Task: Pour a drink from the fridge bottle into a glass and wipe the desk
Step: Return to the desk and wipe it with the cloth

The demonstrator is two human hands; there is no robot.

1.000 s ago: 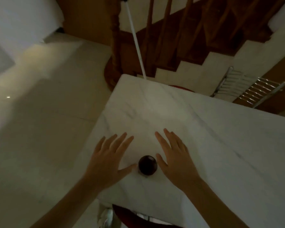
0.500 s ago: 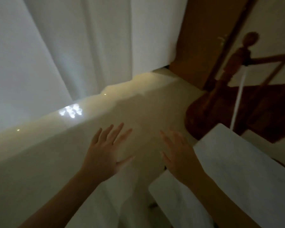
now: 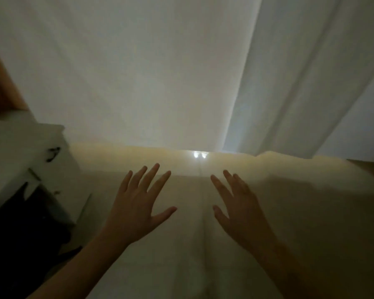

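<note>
My left hand is held out in front of me, palm down, fingers spread, holding nothing. My right hand hovers beside it, also open with fingers apart and empty. Both hang over a pale glossy floor in a dim room. No bottle, glass, fridge or desk shows in the head view.
White curtains hang straight ahead and reach the floor. A white cabinet or counter stands at the left, with a dark opening below it. A small light glints on the floor at the curtain's foot.
My view has swung left, away from the marble table with the dark round object and the staircase, to face the curtains. Both hands stayed open and spread.
</note>
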